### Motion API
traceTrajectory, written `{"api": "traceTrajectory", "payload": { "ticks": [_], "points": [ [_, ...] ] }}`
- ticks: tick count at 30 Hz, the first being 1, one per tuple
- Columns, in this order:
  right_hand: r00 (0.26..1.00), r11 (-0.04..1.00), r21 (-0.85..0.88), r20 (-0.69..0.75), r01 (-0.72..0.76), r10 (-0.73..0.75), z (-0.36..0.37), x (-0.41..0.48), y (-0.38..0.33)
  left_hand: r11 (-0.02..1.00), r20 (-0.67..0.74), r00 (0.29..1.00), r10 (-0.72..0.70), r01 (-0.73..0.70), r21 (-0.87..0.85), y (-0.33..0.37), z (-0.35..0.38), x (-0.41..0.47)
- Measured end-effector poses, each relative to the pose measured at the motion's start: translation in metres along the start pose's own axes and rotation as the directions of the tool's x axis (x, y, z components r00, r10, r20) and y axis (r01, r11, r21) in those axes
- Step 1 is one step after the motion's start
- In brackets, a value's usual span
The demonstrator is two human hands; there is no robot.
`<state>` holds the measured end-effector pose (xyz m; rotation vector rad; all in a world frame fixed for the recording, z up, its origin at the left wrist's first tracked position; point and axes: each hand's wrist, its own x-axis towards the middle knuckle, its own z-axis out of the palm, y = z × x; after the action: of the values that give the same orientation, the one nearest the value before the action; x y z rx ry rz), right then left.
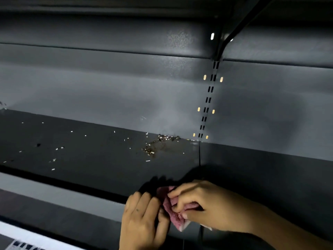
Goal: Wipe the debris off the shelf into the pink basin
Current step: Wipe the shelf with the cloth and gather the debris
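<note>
Found the debris (158,144) strewn over the dark shelf (93,170): thickest in a brownish heap against the back wall (108,98), just left of the slotted upright (207,105), with pale flecks thinning out leftward and toward the front. Saw none of it touched by cloth or hand.

Spotted the pink cloth (173,213) low at the shelf's front edge, well apart from the heap, bunched between both hands. Noted the right hand (212,206) on top, fingers curled and pressed together, fingertips pinching folds of the cloth against the thumb. Noted the left hand (142,219) just beside it, back up, fingers bent and close together, thumb tucked against the cloth's left edge, seemingly nipping it.

Judged the two-handed hold as a way of gathering the cloth into a firm pad before the sweep, with no wiping yet. Reckoned the place at the front edge sensible too: a start near the lip, with the reach to the back wall to follow and the crumbs drawn forward.

Looked for the pink basin and found none in view; could say nothing of its contents or place. Guessed at a spot below the front rail (54,184), ready for crumbs pushed over the lip, though unconfirmed. Made out only a pale strip with dark marks at bottom left, too blurred to identify.
</note>
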<state>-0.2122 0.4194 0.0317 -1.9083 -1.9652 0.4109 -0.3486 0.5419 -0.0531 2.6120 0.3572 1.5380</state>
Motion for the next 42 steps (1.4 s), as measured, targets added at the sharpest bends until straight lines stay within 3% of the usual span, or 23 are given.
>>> {"api": "traceTrajectory", "payload": {
  "ticks": [5,9,13,16,19,22,24,29,31,33,37,39,42],
  "points": [
    [0.993,0.980,-0.197,-0.115,0.017,-0.040,0.020,0.014,-0.002,0.995,0.053,0.997,-0.059,0.063,-0.077,0.002,-0.006,-0.003],
    [0.978,0.982,-0.153,-0.189,-0.112,0.082,0.019,0.047,0.012,0.990,0.088,0.995,-0.046,0.057,-0.127,-0.002,-0.012,-0.001],
    [0.937,0.952,-0.175,-0.291,-0.250,0.193,0.018,0.094,0.028,0.979,0.192,0.977,0.094,-0.055,-0.196,-0.016,-0.015,0.004],
    [0.883,0.899,-0.190,-0.350,-0.395,0.314,0.009,0.128,0.037,0.945,0.382,0.888,0.257,-0.148,-0.292,-0.039,-0.032,0.008],
    [0.775,0.807,-0.179,-0.454,-0.562,0.439,-0.016,0.141,0.041,0.941,0.383,0.911,0.153,-0.016,-0.337,-0.084,-0.053,0.013],
    [0.571,0.800,0.144,-0.628,-0.582,0.529,-0.038,0.123,0.029,0.957,0.396,0.910,0.122,-0.002,-0.290,-0.134,-0.068,0.026],
    [0.423,0.728,0.297,-0.655,-0.618,0.626,-0.043,0.102,0.021,0.957,0.350,0.929,0.124,-0.018,-0.290,-0.156,-0.073,0.033],
    [0.374,0.422,0.106,-0.306,-0.900,0.875,-0.012,0.089,0.005,0.980,0.402,0.906,0.132,-0.058,-0.191,-0.158,-0.070,0.033],
    [0.330,0.287,-0.169,-0.347,-0.943,0.878,0.009,0.101,0.012,0.990,0.482,0.873,0.071,-0.003,-0.142,-0.154,-0.070,0.034],
    [0.277,0.219,-0.191,-0.376,-0.957,0.884,0.014,0.121,0.020,0.994,0.498,0.866,0.053,0.001,-0.108,-0.154,-0.067,0.035],
    [0.367,0.312,-0.203,-0.361,-0.928,0.857,0.014,0.166,0.041,0.996,0.514,0.857,0.041,0.007,-0.091,-0.155,-0.065,0.034],
    [0.485,0.450,-0.181,-0.353,-0.874,0.800,0.016,0.194,0.041,0.995,0.515,0.856,0.049,0.004,-0.102,-0.158,-0.068,0.035],
    [0.643,0.687,0.044,-0.310,-0.726,0.700,0.018,0.222,0.028,0.990,0.473,0.878,0.071,-0.005,-0.139,-0.166,-0.070,0.033]
  ]
}}
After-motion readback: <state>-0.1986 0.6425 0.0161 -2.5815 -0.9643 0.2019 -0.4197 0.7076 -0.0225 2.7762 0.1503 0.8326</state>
